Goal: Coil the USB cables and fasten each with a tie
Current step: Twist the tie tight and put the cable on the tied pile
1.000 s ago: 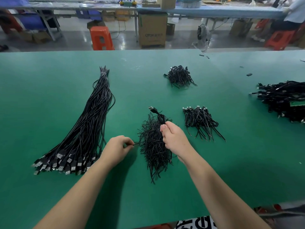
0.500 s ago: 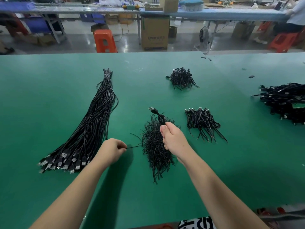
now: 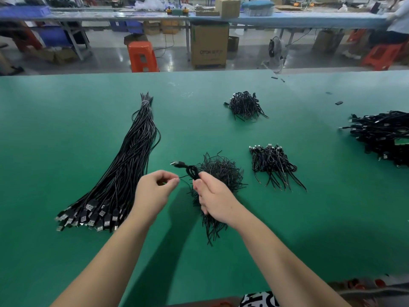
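Meanwhile, at a green tabletop, a person's right hand grips a coiled black USB cable, fingers curled round the coil, its plug end jutting up and to the left above the knuckles. Just beside it, the left hand pinches a thin black tie between thumb and fingertips; the tie's far end reaches toward the coil, though whether it touches cannot be made out. Both hands hover over a loose pile of ties at the centre of the tabletop. To the left lies a long bundle of uncoiled cables, bound near its far tip and fanning out toward the person, connectors at the near end. To the right sits a small heap of coiled cables, another heap lies farther back, and a larger mass of cables rests at the right edge.
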A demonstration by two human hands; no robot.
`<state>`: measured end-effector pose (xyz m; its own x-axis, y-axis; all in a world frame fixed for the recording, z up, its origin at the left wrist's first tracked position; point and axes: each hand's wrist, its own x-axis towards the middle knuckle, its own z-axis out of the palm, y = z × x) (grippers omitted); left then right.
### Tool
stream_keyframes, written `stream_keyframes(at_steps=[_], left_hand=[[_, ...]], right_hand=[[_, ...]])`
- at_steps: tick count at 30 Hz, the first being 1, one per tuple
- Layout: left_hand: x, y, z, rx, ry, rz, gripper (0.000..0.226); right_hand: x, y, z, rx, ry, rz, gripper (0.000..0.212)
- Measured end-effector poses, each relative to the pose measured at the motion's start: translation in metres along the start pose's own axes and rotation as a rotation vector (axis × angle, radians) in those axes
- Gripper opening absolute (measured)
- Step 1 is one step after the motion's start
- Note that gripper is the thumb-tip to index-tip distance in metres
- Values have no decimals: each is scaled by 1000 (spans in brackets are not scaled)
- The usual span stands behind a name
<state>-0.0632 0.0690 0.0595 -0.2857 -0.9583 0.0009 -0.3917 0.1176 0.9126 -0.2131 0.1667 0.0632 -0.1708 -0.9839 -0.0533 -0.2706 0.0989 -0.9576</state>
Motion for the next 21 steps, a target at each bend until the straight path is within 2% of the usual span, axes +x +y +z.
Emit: stream_keyframes(at_steps=[6,14,16,17,19,21], left_hand=[[-22,27,14,-217,-47,12,10],[-25,28,14,-157,-98,3,12],[-26,28,16,40,-59,129,10],[-27,29,16,210,-7,253,7],[-31,28,17,527,112,586,2],[-30,23,16,698,184,889,4]], right_hand=[[8,8,12,50,18,28,22],[10,12,6,64,131,-1,28],[10,12,6,73,175,6,31],[9,12,6,82,189,13,29],[8,10,4,114,199,42,32],[8,8,2,173,181,73,36]])
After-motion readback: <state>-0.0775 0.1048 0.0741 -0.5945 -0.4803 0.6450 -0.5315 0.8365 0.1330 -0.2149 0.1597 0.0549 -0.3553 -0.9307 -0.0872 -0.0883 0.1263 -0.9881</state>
